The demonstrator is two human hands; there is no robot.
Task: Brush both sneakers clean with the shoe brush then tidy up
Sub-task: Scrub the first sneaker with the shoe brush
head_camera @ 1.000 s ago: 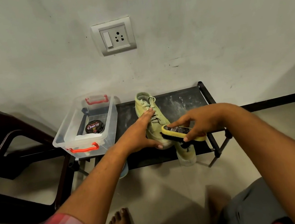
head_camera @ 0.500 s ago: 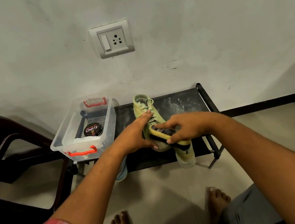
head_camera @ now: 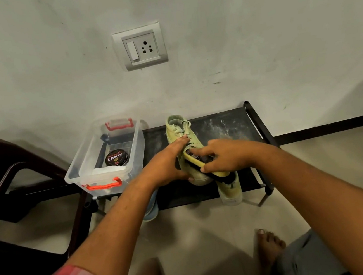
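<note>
A pale green sneaker (head_camera: 178, 128) lies on the black rack shelf (head_camera: 225, 127), toe toward me. My left hand (head_camera: 167, 162) holds it from the left side, fingers over the laces, thumb by the toe. My right hand (head_camera: 226, 154) grips a yellow shoe brush (head_camera: 198, 161) with dark bristles, laid along the sneaker's right side. The second pale green sneaker (head_camera: 230, 190) hangs below the shelf's front edge, partly hidden by the brush and my right hand.
A clear plastic box (head_camera: 81, 170) with red handles sits at the rack's left end and holds a polish tin (head_camera: 116, 157) and a white cloth. A dark brown plastic chair (head_camera: 3, 182) stands at left. My bare feet are on the floor below.
My right hand has drawn the brush up along the sneaker from the toe toward the laces. My left hand has stayed on the shoe.
</note>
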